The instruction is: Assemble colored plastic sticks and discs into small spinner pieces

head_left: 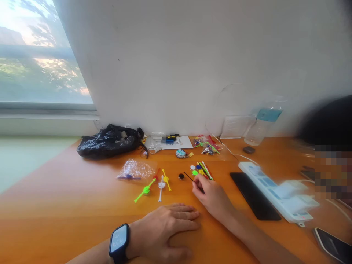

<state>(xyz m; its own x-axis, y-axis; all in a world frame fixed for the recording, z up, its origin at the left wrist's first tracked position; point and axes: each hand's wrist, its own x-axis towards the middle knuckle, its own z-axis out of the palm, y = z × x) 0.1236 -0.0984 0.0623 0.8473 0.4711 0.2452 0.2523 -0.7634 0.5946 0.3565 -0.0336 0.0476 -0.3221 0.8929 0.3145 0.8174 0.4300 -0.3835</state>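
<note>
My left hand lies flat on the orange table, fingers stretched out, a smartwatch on its wrist. My right hand is pinched on a thin black stick that points up and left toward a small dark round piece. Just beyond it lies a cluster of coloured discs and sticks. Left of that lie green, white, yellow and red stick pieces.
A black plastic bag and a clear bag lie at the left. A white power strip, a black slab, a water bottle and a phone are at the right. A blurred patch covers the far right.
</note>
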